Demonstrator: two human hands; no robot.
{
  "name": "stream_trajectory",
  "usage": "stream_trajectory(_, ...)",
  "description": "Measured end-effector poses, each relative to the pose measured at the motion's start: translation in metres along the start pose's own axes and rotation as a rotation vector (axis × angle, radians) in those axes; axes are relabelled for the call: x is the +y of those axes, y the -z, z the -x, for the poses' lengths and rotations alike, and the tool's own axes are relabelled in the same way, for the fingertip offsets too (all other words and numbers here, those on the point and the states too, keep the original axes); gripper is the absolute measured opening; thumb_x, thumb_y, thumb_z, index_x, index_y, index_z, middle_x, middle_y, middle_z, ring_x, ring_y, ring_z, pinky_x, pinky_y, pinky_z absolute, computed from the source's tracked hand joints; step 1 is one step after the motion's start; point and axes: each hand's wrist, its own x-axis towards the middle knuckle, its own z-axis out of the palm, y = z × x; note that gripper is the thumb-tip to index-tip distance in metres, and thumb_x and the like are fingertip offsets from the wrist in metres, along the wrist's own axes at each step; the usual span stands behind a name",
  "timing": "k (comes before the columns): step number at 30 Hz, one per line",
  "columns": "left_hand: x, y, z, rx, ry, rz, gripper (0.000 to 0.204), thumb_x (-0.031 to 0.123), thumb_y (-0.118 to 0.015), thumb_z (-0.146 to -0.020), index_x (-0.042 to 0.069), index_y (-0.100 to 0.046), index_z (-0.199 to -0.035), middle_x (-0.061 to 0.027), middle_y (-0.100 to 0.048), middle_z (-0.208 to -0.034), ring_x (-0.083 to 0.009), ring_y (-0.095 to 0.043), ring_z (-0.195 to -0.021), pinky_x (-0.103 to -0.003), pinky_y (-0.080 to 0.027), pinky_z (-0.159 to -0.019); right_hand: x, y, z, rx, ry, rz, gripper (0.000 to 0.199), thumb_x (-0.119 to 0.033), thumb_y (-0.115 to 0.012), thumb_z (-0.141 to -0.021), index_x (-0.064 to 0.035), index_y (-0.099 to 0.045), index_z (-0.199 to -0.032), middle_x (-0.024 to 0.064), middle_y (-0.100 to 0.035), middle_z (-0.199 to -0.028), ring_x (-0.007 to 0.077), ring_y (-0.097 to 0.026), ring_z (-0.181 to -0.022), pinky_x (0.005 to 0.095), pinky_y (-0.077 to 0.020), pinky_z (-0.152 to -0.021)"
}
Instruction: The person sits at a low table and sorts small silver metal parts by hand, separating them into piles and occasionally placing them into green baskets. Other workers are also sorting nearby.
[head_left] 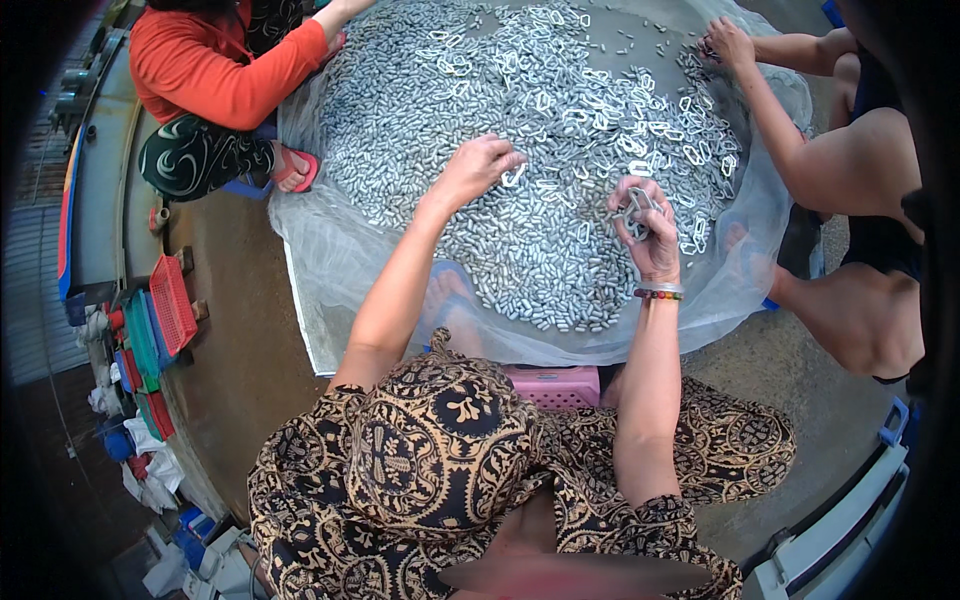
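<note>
A broad heap of small silver-grey metal barrel pieces [430, 120] lies in front of me, with pale oval metal links [600, 122] scattered over its far and right parts. My left hand [476, 170] hangs over the middle of the heap, fingers pinched together. One oval link [514, 177] shows right at its fingertips. Further right, my right hand [648, 228] is raised above the heap's near right side, its fingers curled around several grey oval links [634, 210]. A beaded bracelet circles that wrist.
The heap rests on a whitish mesh sheet [350, 270]. A pink plastic basket [553, 387] stands near my knees. A person in an orange sleeve [225, 75] sits at the far left; another person's hand [728, 45] reaches into the far right side. Red and green baskets [172, 303] stand at left.
</note>
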Motion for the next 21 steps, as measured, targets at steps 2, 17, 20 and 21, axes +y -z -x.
stream_trajectory(2,-0.006,-0.005,0.0,0.084,-0.216,-0.571,0.021,0.027,-0.061,-0.085,0.006,-0.063,-0.084,-0.0073,-0.058,-0.078,-0.0245,-0.059,-0.069,-0.036,-0.047,-0.058,-0.01,-0.006,0.004,-0.012,0.013,0.019,0.014,-0.008,-0.056,-0.076,-0.0088,-0.045,-0.084,0.0055,-0.051,-0.081,0.0141,-0.051,-0.073,0.0163,-0.031,-0.036)
stream_trajectory(17,0.026,0.007,0.002,0.123,-0.368,-0.271,0.019,0.021,-0.065,-0.08,0.002,-0.064,-0.077,-0.0073,-0.055,-0.075,-0.0209,-0.056,-0.062,-0.034,-0.044,-0.058,0.082,0.038,0.007,0.185,-0.23,1.603,0.019,-0.019,-0.067,-0.074,-0.0031,-0.062,-0.082,0.0207,-0.064,-0.075,0.0348,-0.062,-0.074,0.0431,-0.0486,-0.067)
stream_trajectory(20,0.027,0.012,0.003,0.063,-0.097,0.247,0.023,0.022,-0.06,-0.087,0.0,-0.06,-0.081,-0.0035,-0.054,-0.068,-0.011,-0.052,-0.055,-0.025,-0.039,-0.046,0.063,0.034,-0.002,0.188,-0.252,1.003,0.009,-0.013,-0.062,-0.077,-0.0055,-0.06,-0.081,0.0118,-0.063,-0.075,0.0186,-0.06,-0.064,0.0294,-0.0423,-0.046)
stream_trajectory(21,0.026,0.013,0.004,-0.006,0.041,0.488,0.025,0.023,-0.058,-0.089,-0.001,-0.059,-0.082,-0.0034,-0.054,-0.067,-0.011,-0.052,-0.055,-0.023,-0.038,-0.044,0.052,0.033,-0.003,0.177,-0.326,0.673,0.008,-0.012,-0.061,-0.077,-0.0063,-0.058,-0.081,0.0103,-0.062,-0.078,0.0161,-0.058,-0.064,0.0256,-0.0391,-0.042)
